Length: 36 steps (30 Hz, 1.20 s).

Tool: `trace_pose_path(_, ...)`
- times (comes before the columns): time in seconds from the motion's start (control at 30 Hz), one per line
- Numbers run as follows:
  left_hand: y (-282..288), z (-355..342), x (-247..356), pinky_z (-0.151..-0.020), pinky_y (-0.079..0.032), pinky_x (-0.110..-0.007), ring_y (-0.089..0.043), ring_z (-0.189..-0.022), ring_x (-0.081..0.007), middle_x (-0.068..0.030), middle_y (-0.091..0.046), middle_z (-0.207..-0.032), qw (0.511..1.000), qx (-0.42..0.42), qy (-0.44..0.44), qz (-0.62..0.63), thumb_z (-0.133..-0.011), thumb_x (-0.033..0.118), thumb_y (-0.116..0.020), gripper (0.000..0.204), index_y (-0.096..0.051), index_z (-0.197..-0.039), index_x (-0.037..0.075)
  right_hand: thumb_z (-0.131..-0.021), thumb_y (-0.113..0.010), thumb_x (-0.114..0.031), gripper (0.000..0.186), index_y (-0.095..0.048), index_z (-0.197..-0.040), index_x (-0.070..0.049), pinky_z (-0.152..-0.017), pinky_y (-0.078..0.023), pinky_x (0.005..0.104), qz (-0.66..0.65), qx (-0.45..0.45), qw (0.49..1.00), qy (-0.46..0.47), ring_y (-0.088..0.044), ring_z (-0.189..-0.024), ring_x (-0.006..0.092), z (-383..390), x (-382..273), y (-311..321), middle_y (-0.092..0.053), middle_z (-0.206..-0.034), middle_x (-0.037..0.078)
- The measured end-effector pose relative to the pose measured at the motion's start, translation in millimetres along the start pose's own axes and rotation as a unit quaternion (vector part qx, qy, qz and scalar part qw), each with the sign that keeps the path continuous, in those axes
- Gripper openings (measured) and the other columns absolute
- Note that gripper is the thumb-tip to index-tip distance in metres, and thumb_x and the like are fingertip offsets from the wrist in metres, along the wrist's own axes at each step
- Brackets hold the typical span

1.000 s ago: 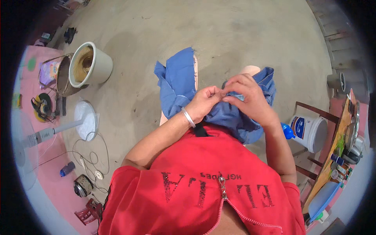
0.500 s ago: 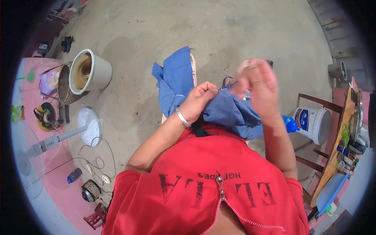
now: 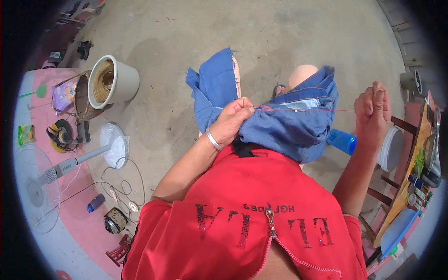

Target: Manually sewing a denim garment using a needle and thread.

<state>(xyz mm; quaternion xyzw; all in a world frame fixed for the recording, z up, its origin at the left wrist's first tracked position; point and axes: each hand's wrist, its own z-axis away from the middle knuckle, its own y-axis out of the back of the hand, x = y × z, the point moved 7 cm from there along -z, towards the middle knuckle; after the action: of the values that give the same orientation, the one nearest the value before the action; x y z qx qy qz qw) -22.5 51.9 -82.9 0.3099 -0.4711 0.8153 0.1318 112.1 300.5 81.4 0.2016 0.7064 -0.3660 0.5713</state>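
Observation:
Blue denim cloth (image 3: 284, 133), frayed along one cut edge, is spread over my lap and knees. Near its middle, my left hand (image 3: 227, 123) pinches a fold of it between thumb and fingers; a silver bangle circles that wrist. A thin reddish thread (image 3: 344, 110) runs taut from the denim to my right hand (image 3: 372, 109), raised off to the right with its fingers closed on the thread end. Whether a needle is in those fingers is too small to make out. A paler patch (image 3: 303, 104) shows on the garment between the hands.
A blue bottle (image 3: 343, 141) and a white bucket (image 3: 393, 147) are below my right forearm, beside a wooden-topped table (image 3: 396, 200) with kitchen things. At left are a pale bucket (image 3: 128, 84), a standing fan (image 3: 39, 186) and loose cable (image 3: 126, 186) on the floor.
My right hand has swung from near the left hand out to the right, drawing the thread straight. My left hand keeps its pinch on the denim.

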Motion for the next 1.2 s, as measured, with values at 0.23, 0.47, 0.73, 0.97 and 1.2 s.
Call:
trace_pose_path(0.23,11.2,3.1,5.2,-0.067,-0.042,-0.020,-0.050,-0.072,-0.0033,0.0051,-0.057,-0.080,0.998,0.037,0.000,-0.042,-0.092,0.009,-0.055,0.002,-0.054,-0.090,0.008,-0.098,-0.049,-0.015,0.021,-0.055,-0.112,-0.001,-0.049,-0.025,0.0192,-0.045,-0.036,0.996,0.063,-0.032,-0.058,0.0047,-7.4,-32.4,12.7,-0.039,-0.071,-0.003)
trace_pose_path(0.47,-10.9,-2.2,16.9,-0.065,-0.042,-0.019,-0.051,-0.073,-0.0025,0.0056,-0.058,-0.081,0.998,-0.020,-0.007,-0.058,-0.092,0.011,-0.057,0.004,-0.057,-0.090,0.007,-0.092,-0.058,-0.018,0.026,-0.055,-0.114,-0.004,-0.060,-0.039,0.0223,0.249,-0.093,0.962,-0.069,-0.049,-0.074,0.0066,10.0,30.1,-21.3,-0.053,-0.085,0.001)
trace_pose_path(0.73,-44.7,-10.1,43.2,-0.080,-0.044,-0.023,-0.053,-0.089,-0.0052,0.0023,-0.060,-0.093,0.955,-0.126,-0.034,-0.267,-0.093,0.025,-0.061,0.026,-0.060,-0.106,0.003,-0.086,-0.065,-0.021,0.023,-0.059,-0.089,0.000,-0.060,-0.042,0.0268,0.359,-0.389,0.831,-0.173,-0.047,-0.066,0.0092,33.9,103.5,-83.7,-0.052,-0.070,0.004)
trace_pose_path(0.97,-9.3,-18.7,76.0,-0.095,-0.039,-0.038,-0.057,-0.098,-0.0252,-0.0113,-0.061,-0.099,0.555,-0.077,-0.261,-0.786,-0.088,0.031,-0.057,0.034,-0.060,-0.110,0.005,-0.084,-0.067,-0.024,0.027,-0.059,-0.088,0.001,-0.060,-0.042,0.0278,0.395,-0.313,0.841,-0.198,-0.046,-0.068,0.0094,39.4,48.5,-44.1,-0.053,-0.072,0.002)
trace_pose_path(1.2,30.8,-7.9,80.9,-0.090,-0.040,-0.043,-0.055,-0.086,-0.0341,-0.0152,-0.058,-0.075,0.539,-0.074,-0.145,-0.826,-0.091,0.029,-0.049,0.033,-0.059,-0.075,0.003,-0.083,-0.068,-0.024,0.027,-0.060,-0.091,0.000,-0.059,-0.041,0.0281,0.475,-0.263,0.815,-0.201,-0.046,-0.066,0.0099,48.8,44.5,-12.1,-0.050,-0.069,0.004)
